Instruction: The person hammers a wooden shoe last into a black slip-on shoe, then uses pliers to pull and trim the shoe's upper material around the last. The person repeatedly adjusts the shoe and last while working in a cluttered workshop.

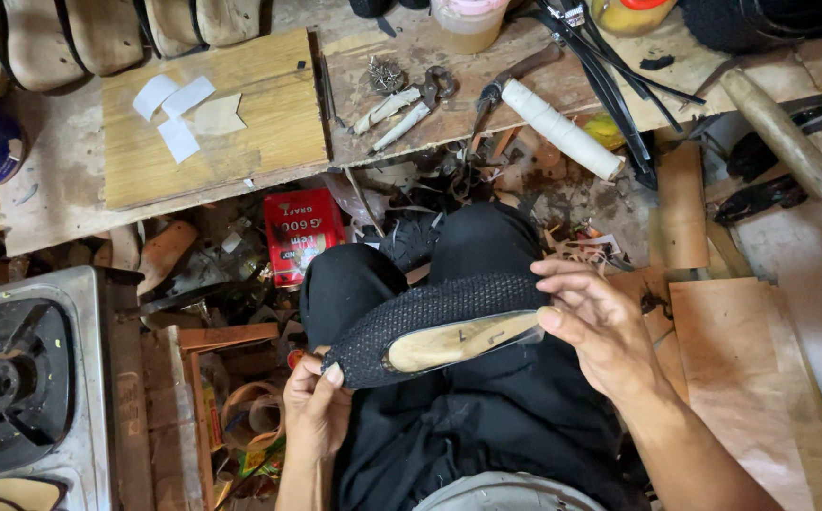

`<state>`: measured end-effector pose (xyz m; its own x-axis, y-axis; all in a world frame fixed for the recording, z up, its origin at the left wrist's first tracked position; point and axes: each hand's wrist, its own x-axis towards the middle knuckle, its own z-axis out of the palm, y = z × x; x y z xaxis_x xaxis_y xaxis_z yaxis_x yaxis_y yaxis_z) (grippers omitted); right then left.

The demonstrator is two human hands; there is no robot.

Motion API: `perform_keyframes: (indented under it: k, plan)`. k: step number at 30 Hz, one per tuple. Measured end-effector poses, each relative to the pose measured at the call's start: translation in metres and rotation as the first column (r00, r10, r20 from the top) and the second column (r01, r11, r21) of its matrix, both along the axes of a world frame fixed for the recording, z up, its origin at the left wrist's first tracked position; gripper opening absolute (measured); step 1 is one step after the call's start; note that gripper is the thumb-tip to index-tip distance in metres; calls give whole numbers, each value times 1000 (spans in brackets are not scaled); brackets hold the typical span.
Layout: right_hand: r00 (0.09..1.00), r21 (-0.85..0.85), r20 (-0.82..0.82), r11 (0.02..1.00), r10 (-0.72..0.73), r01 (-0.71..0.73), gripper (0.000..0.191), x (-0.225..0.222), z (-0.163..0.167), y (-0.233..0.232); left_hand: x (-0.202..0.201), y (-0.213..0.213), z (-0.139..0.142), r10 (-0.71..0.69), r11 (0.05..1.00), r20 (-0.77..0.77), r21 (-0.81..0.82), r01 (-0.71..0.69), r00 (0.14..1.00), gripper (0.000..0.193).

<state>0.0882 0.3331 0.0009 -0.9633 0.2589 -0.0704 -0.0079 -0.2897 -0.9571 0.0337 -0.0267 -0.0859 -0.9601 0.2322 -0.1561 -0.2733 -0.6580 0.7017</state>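
A black woven shoe upper (430, 312) is stretched over a pale wooden last (458, 343), held sole-side up above my lap in black trousers. My left hand (314, 409) pinches the toe end at the lower left. My right hand (592, 322) grips the heel end, fingers curled over the woven edge and thumb near the last's bottom.
A wooden workbench (240, 123) ahead carries paper pieces (176, 112), pincers (409, 106), a white-wrapped handle (562, 128), a hammer handle (782, 132) and black straps. A red tin (302, 232) lies among scraps below. A gas stove (23, 378) stands left; leather sheets (742, 369) lie right.
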Motion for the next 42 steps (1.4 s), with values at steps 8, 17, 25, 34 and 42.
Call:
perform_keyframes:
  k: [8,17,25,34,42]
  plan:
    - [988,-110,-105,989,-109,97,35,6,7,-12,5,7,-5,0,1000,73,15,-1,997,7]
    - [993,-195,-105,980,-54,32,45,7,8,-6,7,10,-22,-54,986,72,160,42,996,7]
    - [993,-424,-99,900,66,-102,24,7,6,6,9,10,-29,-10,982,100,190,-9,995,4]
    - [990,-671,47,738,136,-70,30,3,20,5,14,11,-28,-5,973,59,230,-9,998,5]
    - [964,-657,29,732,264,-180,25,5,17,25,19,8,-18,-22,973,90,230,1,996,6]
